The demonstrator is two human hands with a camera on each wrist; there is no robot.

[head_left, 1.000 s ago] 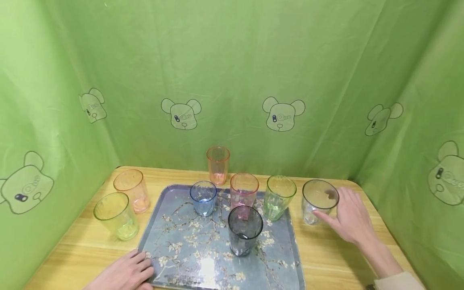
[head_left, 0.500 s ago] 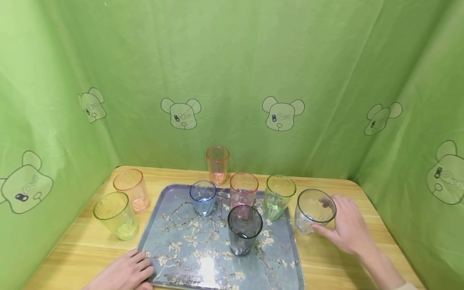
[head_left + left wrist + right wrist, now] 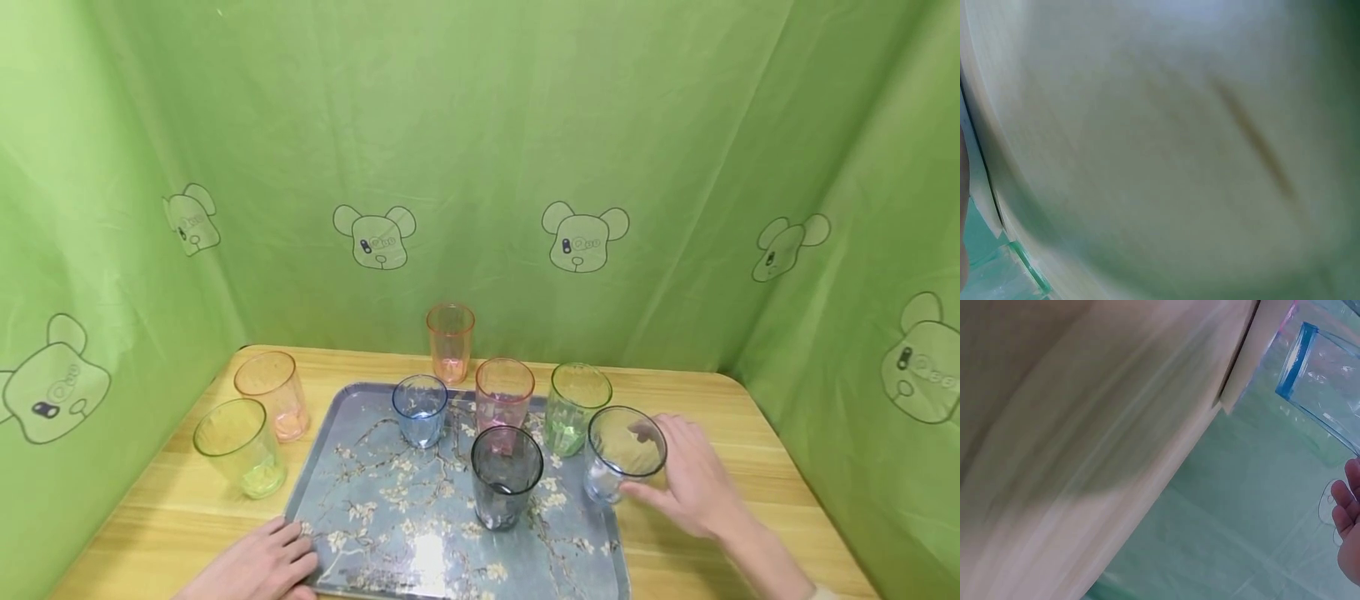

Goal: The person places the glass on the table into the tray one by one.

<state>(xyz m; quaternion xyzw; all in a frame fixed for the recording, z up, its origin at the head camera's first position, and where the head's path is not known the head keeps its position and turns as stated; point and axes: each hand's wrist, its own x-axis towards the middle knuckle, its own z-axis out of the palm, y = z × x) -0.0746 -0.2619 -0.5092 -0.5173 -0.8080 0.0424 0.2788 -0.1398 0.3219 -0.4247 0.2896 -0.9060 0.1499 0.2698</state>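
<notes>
In the head view, my right hand grips a clear glass with a dark rim, thumb in front and fingers behind. Its base overlaps the tray's right edge; whether it touches I cannot tell. The right wrist view shows this glass with a blue band at its base, beside the curled fingers. My left hand holds the front left edge of a blue blossom-patterned tray. On the tray stand a dark grey glass, a blue glass, a pink glass and a green glass.
A yellow-green glass and an orange glass stand on the wooden table left of the tray. Another orange glass stands behind the tray. Green curtains enclose the table at the back and sides.
My right hand has brought the clear glass left and toward me, from the table beside the tray to the tray's right edge. The left hand and the other glasses have stayed put.
</notes>
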